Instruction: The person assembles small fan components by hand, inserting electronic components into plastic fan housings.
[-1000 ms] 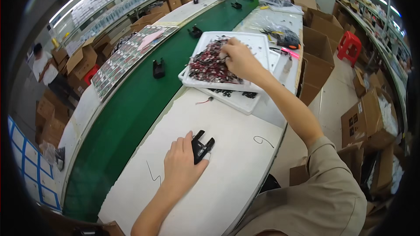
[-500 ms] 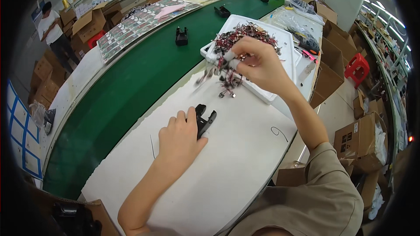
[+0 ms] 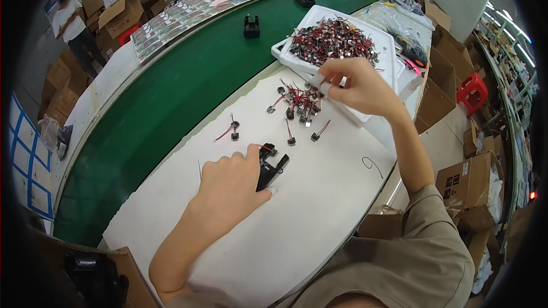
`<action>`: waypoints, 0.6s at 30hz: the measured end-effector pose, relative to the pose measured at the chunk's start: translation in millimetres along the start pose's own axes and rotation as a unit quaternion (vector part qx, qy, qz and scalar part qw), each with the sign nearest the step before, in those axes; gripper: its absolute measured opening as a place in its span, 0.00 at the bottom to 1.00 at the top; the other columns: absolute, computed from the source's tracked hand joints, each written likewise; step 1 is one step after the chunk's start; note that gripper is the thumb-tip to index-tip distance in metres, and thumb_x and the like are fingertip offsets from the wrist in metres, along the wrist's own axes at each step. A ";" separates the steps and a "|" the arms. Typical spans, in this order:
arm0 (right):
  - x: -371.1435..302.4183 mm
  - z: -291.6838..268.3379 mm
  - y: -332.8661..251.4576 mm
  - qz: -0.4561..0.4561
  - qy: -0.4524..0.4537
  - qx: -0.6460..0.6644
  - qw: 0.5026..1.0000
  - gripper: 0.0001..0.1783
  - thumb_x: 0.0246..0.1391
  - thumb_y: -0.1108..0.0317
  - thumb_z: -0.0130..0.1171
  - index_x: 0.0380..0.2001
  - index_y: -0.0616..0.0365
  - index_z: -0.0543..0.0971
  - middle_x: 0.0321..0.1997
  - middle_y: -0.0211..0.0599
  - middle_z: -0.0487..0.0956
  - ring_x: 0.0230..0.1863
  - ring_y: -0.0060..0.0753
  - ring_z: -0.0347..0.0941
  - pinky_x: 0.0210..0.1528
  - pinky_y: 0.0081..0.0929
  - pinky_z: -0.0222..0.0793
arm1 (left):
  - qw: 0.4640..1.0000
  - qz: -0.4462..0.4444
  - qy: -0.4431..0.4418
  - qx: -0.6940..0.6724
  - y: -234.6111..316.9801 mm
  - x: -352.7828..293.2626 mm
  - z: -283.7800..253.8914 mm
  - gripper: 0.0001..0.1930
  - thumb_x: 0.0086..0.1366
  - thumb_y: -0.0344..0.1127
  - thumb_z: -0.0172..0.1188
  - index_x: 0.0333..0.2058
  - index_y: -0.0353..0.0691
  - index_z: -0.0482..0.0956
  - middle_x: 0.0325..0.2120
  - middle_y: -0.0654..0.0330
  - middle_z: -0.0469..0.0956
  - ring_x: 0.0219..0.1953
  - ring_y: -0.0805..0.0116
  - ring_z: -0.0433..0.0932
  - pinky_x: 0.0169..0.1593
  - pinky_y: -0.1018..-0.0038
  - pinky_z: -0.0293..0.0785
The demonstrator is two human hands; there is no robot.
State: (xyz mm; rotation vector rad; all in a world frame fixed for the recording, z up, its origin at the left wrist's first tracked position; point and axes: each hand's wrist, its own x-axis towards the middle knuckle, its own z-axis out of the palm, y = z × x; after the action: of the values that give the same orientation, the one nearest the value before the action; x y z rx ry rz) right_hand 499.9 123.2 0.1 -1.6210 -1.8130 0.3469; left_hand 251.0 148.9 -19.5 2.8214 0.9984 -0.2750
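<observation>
One black plastic part: lies on the white board, its two prongs pointing away from the person, a bit of red wire at its far end.
Left hand: clamped on the black plastic part, fingers along one side and thumb on the other.
Right hand: well apart from the left one, raised by the tray's near edge with thumb and fingers curled toward each other; I cannot tell whether they pinch anything.
Loose wired pieces: a small pile on the board just beside the right fingertips, with a few strays nearer the left hand.
White tray: beyond the board, bearing a big heap of red-and-black wires.
Green belt: runs along the board's left side, carrying black cases spaced well apart.
</observation>
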 end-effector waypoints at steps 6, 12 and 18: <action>-21.5 8.5 5.0 0.001 -0.017 0.012 1.000 0.10 0.35 0.77 0.53 0.26 0.66 0.78 0.23 0.42 0.75 0.24 0.34 0.71 0.30 0.27 0.67 | 0.999 0.007 -0.037 -0.038 1.8 3.4 -5.4 0.35 0.45 0.58 0.60 0.41 0.33 0.66 0.19 0.55 0.74 0.22 0.58 0.75 0.26 0.66 0.69; -55.4 22.6 29.9 0.022 -0.038 -0.130 0.991 0.12 0.36 0.79 0.51 0.28 0.68 0.77 0.26 0.40 0.71 0.24 0.31 0.68 0.26 0.22 0.65 | 0.969 0.000 0.055 -0.241 -16.6 26.4 -0.6 0.38 0.46 0.47 0.62 0.56 0.46 0.58 0.22 0.53 0.73 0.23 0.62 0.73 0.29 0.71 0.69; -65.2 24.7 9.0 0.070 -0.079 -0.051 0.993 0.16 0.37 0.76 0.54 0.34 0.66 0.76 0.30 0.42 0.70 0.28 0.37 0.69 0.31 0.28 0.66 | 0.990 0.048 -0.004 -0.135 -8.1 10.3 3.2 0.51 0.38 0.50 0.65 0.58 0.33 0.49 0.32 0.47 0.71 0.28 0.55 0.74 0.33 0.66 0.71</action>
State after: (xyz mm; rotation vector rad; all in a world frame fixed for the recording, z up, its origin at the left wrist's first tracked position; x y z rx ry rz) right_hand 491.4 68.5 -43.2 -1.8431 -1.8639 0.4621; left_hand 253.4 160.9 -25.4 2.6088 0.8264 -0.1281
